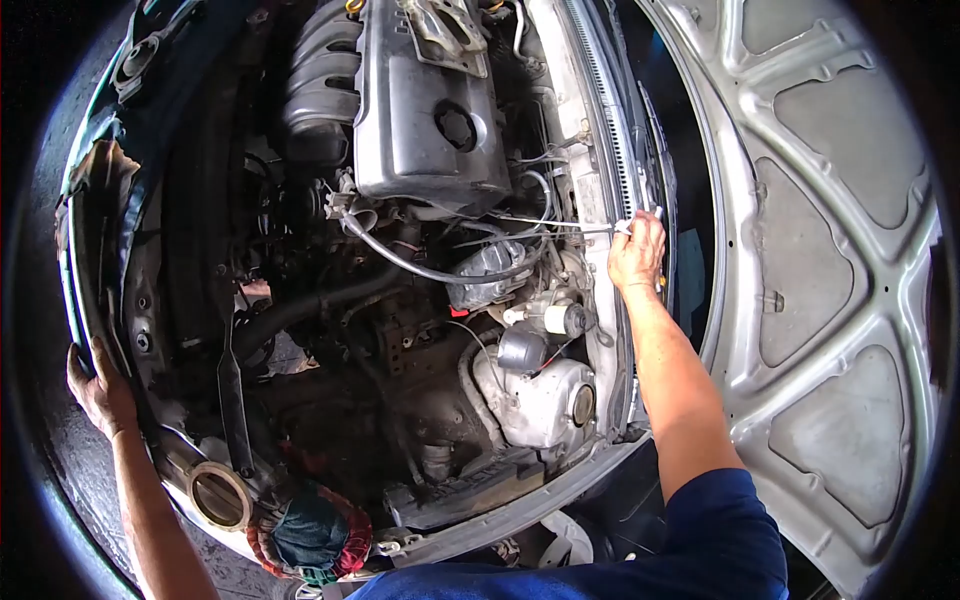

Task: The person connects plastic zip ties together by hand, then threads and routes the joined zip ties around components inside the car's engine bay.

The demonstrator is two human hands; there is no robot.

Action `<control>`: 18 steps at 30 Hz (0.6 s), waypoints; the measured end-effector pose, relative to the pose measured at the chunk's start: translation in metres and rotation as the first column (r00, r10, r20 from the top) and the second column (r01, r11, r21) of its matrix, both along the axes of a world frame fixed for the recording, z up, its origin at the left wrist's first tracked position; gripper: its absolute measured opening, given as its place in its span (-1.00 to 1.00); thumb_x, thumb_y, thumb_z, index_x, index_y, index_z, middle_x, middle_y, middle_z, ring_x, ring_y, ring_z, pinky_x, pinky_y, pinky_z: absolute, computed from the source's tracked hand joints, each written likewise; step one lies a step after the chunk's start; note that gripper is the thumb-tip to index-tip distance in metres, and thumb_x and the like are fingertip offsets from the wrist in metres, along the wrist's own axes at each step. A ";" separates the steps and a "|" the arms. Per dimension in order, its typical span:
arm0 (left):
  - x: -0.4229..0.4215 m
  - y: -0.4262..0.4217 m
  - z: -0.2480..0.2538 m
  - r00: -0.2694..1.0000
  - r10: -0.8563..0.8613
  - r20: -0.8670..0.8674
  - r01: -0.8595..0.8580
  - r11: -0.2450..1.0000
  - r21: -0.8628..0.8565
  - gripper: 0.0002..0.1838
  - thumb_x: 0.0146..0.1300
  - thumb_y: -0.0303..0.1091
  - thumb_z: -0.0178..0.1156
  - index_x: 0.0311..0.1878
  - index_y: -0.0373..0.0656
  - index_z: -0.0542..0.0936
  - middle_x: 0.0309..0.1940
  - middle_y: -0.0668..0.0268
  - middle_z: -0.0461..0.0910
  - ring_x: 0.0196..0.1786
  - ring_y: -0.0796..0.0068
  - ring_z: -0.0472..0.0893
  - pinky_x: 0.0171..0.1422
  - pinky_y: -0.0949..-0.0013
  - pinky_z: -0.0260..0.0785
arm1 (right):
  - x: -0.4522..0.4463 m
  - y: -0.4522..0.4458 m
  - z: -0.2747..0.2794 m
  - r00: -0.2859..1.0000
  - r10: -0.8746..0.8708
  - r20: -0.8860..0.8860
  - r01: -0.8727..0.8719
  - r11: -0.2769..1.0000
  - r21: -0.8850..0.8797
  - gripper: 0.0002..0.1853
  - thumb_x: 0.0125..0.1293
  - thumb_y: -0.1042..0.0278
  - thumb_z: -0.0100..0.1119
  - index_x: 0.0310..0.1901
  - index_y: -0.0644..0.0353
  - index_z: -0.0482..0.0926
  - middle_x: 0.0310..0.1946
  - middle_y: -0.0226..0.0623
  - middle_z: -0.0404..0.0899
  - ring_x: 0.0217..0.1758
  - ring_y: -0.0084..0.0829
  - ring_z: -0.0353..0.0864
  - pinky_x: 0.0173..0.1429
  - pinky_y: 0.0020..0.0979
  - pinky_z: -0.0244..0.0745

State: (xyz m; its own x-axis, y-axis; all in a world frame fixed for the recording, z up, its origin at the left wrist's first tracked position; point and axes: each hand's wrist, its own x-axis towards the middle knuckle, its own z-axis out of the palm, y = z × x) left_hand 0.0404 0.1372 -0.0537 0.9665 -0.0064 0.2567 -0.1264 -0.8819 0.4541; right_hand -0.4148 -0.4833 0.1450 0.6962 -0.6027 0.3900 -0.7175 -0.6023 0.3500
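Observation:
My left hand [100, 393] rests on the front edge of the car [72, 270], thumb and fingers apart. On the right, my right hand [637, 250] is closed at the cowl, with a small white end piece showing at its fingers. A thin cable [570, 229] runs from those fingers toward the engine. Left of that hand is the engine with its grey cover [425, 130]. Below the cover a thick black hose [410, 264] curves across. What the right palm covers is hidden.
The raised hood [810, 250] stands along the right side. A white brake booster [545, 405] and a black cap sit in the lower bay. A dark green and red cloth [310, 530] lies on the near left edge. A metal bracket [450, 35] lies on the engine cover.

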 end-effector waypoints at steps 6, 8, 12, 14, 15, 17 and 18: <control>0.002 0.002 -0.001 1.000 0.001 -0.030 -0.002 1.000 -0.025 -0.17 0.27 0.28 0.08 0.32 -0.31 0.38 0.28 -0.06 0.36 0.36 0.04 0.32 0.45 0.17 0.10 | 0.003 0.006 0.004 0.999 -0.044 -0.006 0.044 0.998 0.040 -0.79 0.22 0.31 0.09 -0.14 0.16 0.44 0.16 -0.13 0.38 0.26 -0.04 0.32 0.31 -0.05 0.23; 0.002 0.001 0.000 0.999 0.000 -0.032 -0.001 1.000 -0.028 -0.17 0.27 0.27 0.08 0.32 -0.31 0.38 0.28 -0.06 0.36 0.37 0.05 0.31 0.46 0.18 0.10 | 0.003 0.005 0.004 0.999 -0.047 -0.006 0.047 0.998 0.046 -0.79 0.21 0.30 0.09 -0.15 0.16 0.44 0.16 -0.14 0.38 0.26 -0.06 0.31 0.32 -0.06 0.22; 0.002 0.000 -0.001 0.999 0.006 -0.042 -0.008 0.999 -0.036 -0.16 0.27 0.28 0.08 0.32 -0.31 0.38 0.29 -0.07 0.35 0.38 0.05 0.30 0.47 0.18 0.09 | 0.002 0.005 0.004 0.999 -0.032 0.004 0.031 0.999 0.034 -0.80 0.22 0.29 0.09 -0.15 0.14 0.45 0.17 -0.15 0.38 0.26 -0.07 0.32 0.31 -0.06 0.22; 0.003 0.004 -0.006 0.999 -0.020 -0.039 0.016 0.995 -0.100 -0.16 0.27 0.29 0.07 0.32 -0.31 0.38 0.29 -0.07 0.35 0.38 0.04 0.30 0.47 0.16 0.09 | 0.003 0.006 0.005 0.999 -0.046 0.003 0.046 0.998 0.048 -0.80 0.22 0.29 0.09 -0.15 0.14 0.46 0.17 -0.16 0.38 0.26 -0.07 0.32 0.31 -0.05 0.23; 0.002 0.003 -0.003 0.999 -0.024 -0.034 0.020 0.994 -0.103 -0.16 0.27 0.29 0.07 0.32 -0.31 0.38 0.29 -0.07 0.35 0.38 0.04 0.30 0.47 0.16 0.09 | 0.004 0.007 0.005 0.998 -0.058 0.003 0.058 0.996 0.062 -0.80 0.22 0.28 0.10 -0.16 0.13 0.46 0.17 -0.17 0.38 0.26 -0.08 0.32 0.30 -0.05 0.23; 0.000 -0.003 0.003 0.999 0.013 -0.040 -0.015 0.999 -0.041 -0.16 0.27 0.29 0.07 0.32 -0.30 0.38 0.29 -0.08 0.35 0.37 0.03 0.31 0.46 0.16 0.10 | 0.001 0.002 0.001 0.998 -0.048 0.032 0.047 0.998 0.032 -0.83 0.21 0.26 0.12 -0.21 0.12 0.49 0.13 -0.20 0.40 0.22 -0.10 0.34 0.26 -0.05 0.27; 0.003 0.003 -0.003 0.999 0.004 -0.043 -0.007 0.998 -0.057 -0.16 0.27 0.29 0.07 0.32 -0.30 0.37 0.29 -0.07 0.35 0.37 0.03 0.31 0.46 0.16 0.11 | 0.003 0.004 0.003 0.998 -0.067 0.022 0.066 0.997 0.032 -0.82 0.21 0.25 0.12 -0.22 0.11 0.49 0.12 -0.22 0.41 0.22 -0.10 0.35 0.25 -0.05 0.27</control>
